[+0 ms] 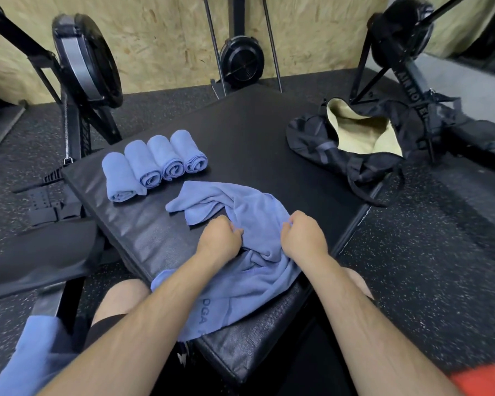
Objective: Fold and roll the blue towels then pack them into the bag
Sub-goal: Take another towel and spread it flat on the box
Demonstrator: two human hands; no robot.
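Both hands, left hand [219, 235] and right hand [303, 232], have fingers curled into the crumpled towel [249, 218] right beneath them. Best pull outward and flatten it before folding. Four rolls [152, 161] wait ahead-left, bag [363, 138] ahead-right.

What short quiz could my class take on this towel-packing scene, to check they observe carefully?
1. How many rolled blue towels lie in a row on the black pad?
2. True or false: the black duffel bag is zipped shut.
3. What do the left hand and right hand grip? A) a rolled towel B) the loose blue towel C) a bag strap
Key: 1) four; 2) false, it gapes open, showing cream lining; 3) B.
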